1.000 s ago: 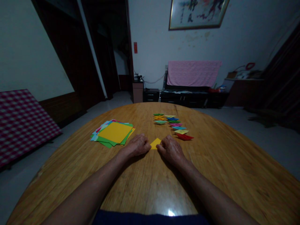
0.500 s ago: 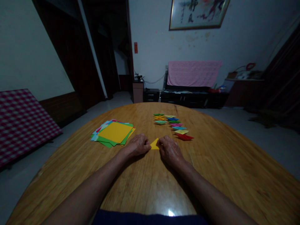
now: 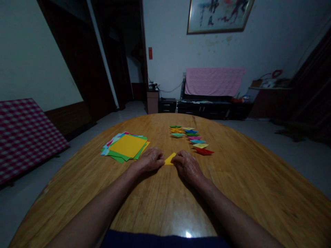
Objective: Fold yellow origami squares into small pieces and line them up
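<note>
A small piece of folded yellow paper, roughly triangular in what shows, lies on the table between my hands. My left hand is closed with its fingertips pinching the paper's left corner. On the other side, my right hand has its fingers bent over the right part of the paper and covers it. Beyond and to the right stand several folded paper boats in two rows, with a red paper boat nearest my right hand. Left of my left hand lies a stack of coloured paper squares, a yellow one on top.
The round wooden table fills the foreground, its far edge beyond the boats. Behind it a pink cloth hangs over something on a low black cabinet. A red-and-white checked cloth covers something at the left.
Both hands have shifted very slightly left along the folded yellow paper, and my right fingers cover a little more of it. The boats and the stack have stayed put.
</note>
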Demonstrator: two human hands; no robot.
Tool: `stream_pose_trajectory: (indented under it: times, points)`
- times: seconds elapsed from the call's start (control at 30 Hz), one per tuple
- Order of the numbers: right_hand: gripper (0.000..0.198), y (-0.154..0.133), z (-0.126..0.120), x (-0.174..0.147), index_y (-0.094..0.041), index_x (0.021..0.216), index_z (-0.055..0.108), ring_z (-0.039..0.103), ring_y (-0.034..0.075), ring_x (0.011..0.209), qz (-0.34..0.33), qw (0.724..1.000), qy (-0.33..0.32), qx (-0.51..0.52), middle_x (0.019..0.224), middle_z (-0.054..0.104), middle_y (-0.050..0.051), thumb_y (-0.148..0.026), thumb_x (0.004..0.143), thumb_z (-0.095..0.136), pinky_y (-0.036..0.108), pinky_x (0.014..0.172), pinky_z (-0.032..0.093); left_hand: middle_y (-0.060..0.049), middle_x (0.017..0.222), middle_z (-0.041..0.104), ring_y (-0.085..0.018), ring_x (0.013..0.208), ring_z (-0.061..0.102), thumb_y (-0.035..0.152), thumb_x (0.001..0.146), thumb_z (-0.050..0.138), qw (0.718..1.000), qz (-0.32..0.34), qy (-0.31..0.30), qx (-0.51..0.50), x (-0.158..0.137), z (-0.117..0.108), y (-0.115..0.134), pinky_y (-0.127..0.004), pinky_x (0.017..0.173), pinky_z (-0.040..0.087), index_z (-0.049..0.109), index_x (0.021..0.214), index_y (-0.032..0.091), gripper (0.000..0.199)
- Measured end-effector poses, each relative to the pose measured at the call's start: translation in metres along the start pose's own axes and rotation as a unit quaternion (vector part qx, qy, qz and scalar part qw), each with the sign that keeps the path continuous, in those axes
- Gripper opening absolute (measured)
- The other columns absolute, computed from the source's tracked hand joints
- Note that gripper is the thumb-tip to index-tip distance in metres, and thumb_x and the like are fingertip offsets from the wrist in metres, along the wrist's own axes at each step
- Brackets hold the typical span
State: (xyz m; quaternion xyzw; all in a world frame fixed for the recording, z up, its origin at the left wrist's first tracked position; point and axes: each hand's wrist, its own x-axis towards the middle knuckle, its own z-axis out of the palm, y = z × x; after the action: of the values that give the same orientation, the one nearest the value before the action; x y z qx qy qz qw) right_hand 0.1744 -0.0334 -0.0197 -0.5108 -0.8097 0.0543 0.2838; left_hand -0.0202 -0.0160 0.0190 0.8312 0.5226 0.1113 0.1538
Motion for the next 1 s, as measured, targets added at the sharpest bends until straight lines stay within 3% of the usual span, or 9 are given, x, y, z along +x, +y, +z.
stream_pose_trajectory:
  times: [0.47,0.67,0.83,1.0]
  points:
    - [0.020,-0.002,-0.001,-0.001,-0.022,0.087,0.074,0.055,0.016,0.084,0.005,1.000,-0.001,0.000,0.090,0.061,0.005,-0.018,0.087,0.054,0.026,0.072,0.036,-0.004,0.086,0.060,-0.016,0.081,0.054,0.026,0.078,0.049,1.000,0.003,-0.016,0.003,-0.007,-0.009,-0.003,-0.026,0.069,0.040,0.062,0.079,0.018,0.015]
    - [0.020,-0.002,0.001,-0.002,-0.024,0.087,0.074,0.055,0.016,0.083,0.008,1.000,0.013,-0.003,0.089,0.062,0.004,-0.018,0.087,0.055,0.026,0.071,0.036,-0.001,0.071,0.060,-0.015,0.067,0.054,0.025,0.076,0.049,0.996,-0.064,-0.008,-0.064,0.001,0.000,-0.008,-0.025,0.057,0.038,0.063,0.077,0.016,0.017]
    - [0.020,-0.002,0.001,-0.002,-0.024,0.086,0.074,0.054,0.015,0.081,0.003,1.000,0.011,-0.015,0.088,0.062,0.004,-0.019,0.087,0.055,0.026,0.070,0.036,-0.005,0.091,0.062,-0.020,0.089,0.055,0.033,0.078,0.054,0.997,-0.028,0.068,-0.021,0.005,0.015,0.006,-0.030,0.079,0.043,0.066,0.091,0.018,0.023]
    - [0.019,-0.001,0.001,-0.002,-0.024,0.085,0.073,0.054,0.016,0.082,0.003,1.000,0.011,-0.016,0.088,0.061,0.004,-0.021,0.088,0.055,0.026,0.071,0.035,-0.008,0.109,0.057,-0.023,0.106,0.049,0.036,0.083,0.052,0.996,0.011,0.083,0.013,0.008,0.030,0.008,-0.035,0.094,0.040,0.062,0.110,0.018,0.035]
